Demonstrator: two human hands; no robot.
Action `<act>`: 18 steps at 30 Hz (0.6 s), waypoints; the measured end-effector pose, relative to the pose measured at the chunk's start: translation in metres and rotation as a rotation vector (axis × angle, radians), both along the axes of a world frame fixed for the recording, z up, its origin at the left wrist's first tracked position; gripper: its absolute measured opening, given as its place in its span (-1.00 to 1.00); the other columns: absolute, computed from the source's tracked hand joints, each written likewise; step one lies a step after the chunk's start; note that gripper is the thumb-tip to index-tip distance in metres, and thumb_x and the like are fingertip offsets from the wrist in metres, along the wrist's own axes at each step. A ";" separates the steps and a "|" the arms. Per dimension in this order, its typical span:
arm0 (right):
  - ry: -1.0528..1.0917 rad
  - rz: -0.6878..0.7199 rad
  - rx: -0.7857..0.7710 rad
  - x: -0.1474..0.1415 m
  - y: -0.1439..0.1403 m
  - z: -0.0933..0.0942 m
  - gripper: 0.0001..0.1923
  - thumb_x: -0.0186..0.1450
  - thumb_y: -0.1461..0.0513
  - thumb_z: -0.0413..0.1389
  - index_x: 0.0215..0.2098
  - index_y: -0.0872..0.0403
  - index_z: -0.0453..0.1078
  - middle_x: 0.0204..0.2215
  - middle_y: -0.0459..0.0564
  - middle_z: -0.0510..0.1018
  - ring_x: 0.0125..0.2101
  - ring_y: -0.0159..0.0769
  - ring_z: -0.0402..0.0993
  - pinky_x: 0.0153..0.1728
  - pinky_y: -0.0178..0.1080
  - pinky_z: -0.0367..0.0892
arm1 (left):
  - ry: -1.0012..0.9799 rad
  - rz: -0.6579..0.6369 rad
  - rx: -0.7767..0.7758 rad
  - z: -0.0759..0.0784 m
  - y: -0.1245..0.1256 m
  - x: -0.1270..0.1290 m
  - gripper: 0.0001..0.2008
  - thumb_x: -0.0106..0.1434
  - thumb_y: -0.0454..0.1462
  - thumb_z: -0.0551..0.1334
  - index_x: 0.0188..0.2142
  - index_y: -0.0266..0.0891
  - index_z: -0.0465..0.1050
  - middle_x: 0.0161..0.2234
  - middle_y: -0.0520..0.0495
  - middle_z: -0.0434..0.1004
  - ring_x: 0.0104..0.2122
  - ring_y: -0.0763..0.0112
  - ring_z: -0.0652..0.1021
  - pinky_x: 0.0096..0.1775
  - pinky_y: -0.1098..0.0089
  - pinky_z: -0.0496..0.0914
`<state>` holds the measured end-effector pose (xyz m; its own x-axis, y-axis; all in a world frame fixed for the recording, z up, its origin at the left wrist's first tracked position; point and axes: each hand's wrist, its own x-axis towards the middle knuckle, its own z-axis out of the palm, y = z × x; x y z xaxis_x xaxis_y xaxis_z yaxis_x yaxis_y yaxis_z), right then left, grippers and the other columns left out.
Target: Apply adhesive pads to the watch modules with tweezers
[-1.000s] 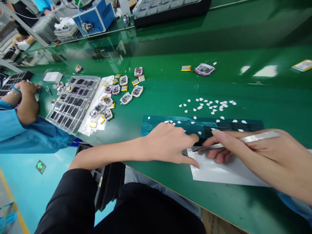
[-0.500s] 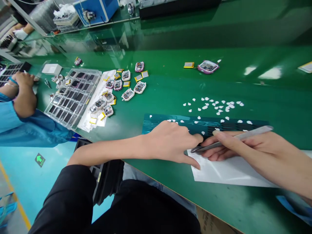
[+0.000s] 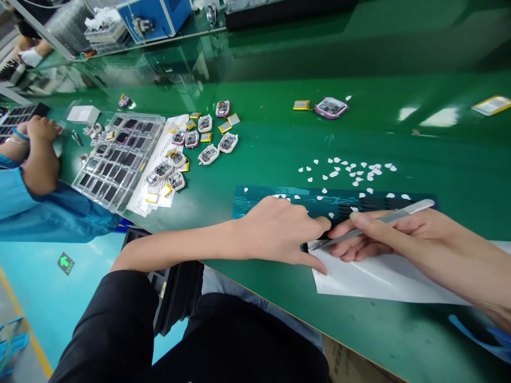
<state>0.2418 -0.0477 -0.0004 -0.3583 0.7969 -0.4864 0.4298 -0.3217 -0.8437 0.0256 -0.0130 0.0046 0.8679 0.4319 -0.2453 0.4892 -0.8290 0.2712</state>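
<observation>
My right hand (image 3: pixel 383 234) is closed around metal tweezers (image 3: pixel 403 213), held slantwise with the tips pointing left. Those tips touch or hover just over the left end of a white sheet (image 3: pixel 371 279). Beside them, my left hand (image 3: pixel 283 231) lies palm down, its thumb stretched onto the sheet's corner and its index finger bent near the tweezers. Whether its hidden fingers pinch anything does not show. Behind both hands lies a dark teal strip (image 3: pixel 251 199) with white round tabbed stickers on it. More of these small white stickers (image 3: pixel 353 173) are scattered just beyond the strip.
Small opened devices (image 3: pixel 228 142) with yellow-edged batteries lie left of centre, some on printed papers (image 3: pixel 138 199). A clear compartment tray (image 3: pixel 120 159) stands beside them. One purple-rimmed device (image 3: pixel 331 108) lies farther back. At far left are a co-worker's hands (image 3: pixel 40 130) and blue sleeve.
The tweezers and my right hand have shifted slightly left, with the tips still at the sheet's corner. My left hand has stayed nearly in place. The view has moved a little.
</observation>
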 end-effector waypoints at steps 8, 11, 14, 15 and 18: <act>0.020 -0.068 -0.066 -0.001 -0.001 -0.002 -0.24 0.07 -0.47 0.19 -0.44 0.00 0.67 -0.41 0.20 0.69 -0.39 -0.10 0.68 -0.26 -0.14 0.67 | -0.005 -0.003 0.022 0.001 -0.001 -0.002 -0.37 0.34 0.29 0.20 -0.10 -0.25 0.53 -0.48 -0.06 0.57 -0.49 0.29 0.54 -0.52 0.32 -0.04; 0.064 -0.122 -0.061 -0.001 -0.001 -0.001 -0.27 0.07 -0.45 0.22 -0.45 0.01 0.67 -0.47 0.21 0.67 -0.45 -0.11 0.66 -0.36 -0.17 0.64 | -0.033 -0.004 0.025 0.000 -0.001 -0.002 -0.37 0.33 0.29 0.21 -0.18 -0.26 0.55 -0.55 -0.04 0.49 -0.51 0.31 0.50 -0.51 0.34 -0.04; 0.095 -0.204 0.019 0.000 0.000 0.001 -0.30 0.06 -0.44 0.24 -0.49 -0.01 0.66 -0.51 0.19 0.66 -0.51 -0.15 0.62 -0.48 -0.22 0.58 | -0.039 0.021 -0.022 0.001 0.000 -0.002 -0.42 0.30 0.26 0.27 -0.34 -0.23 0.54 -0.58 -0.02 0.44 -0.53 0.36 0.43 -0.48 0.35 -0.04; 0.092 -0.242 0.062 0.000 0.000 0.001 -0.31 0.05 -0.43 0.26 -0.52 -0.02 0.64 -0.50 0.19 0.66 -0.51 -0.17 0.62 -0.50 -0.22 0.57 | -0.042 0.054 -0.062 0.002 0.001 -0.003 -0.44 0.29 0.24 0.30 -0.42 -0.22 0.49 -0.59 0.00 0.41 -0.54 0.38 0.40 -0.47 0.35 -0.04; 0.112 -0.430 0.226 0.002 -0.005 0.002 -0.37 0.05 -0.39 0.32 -0.58 -0.03 0.60 -0.46 0.16 0.66 -0.50 -0.18 0.60 -0.48 -0.18 0.57 | -0.165 0.206 -0.285 0.007 0.004 -0.005 -0.36 0.29 0.20 0.32 -0.61 -0.22 0.22 -0.64 0.10 0.23 -0.56 0.49 0.26 -0.42 0.37 0.01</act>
<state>0.2433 -0.0523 0.0018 -0.0143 0.9651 -0.2614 0.2009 -0.2534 -0.9463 0.0208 -0.0090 0.0120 0.8079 0.5360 -0.2450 0.5682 -0.5979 0.5655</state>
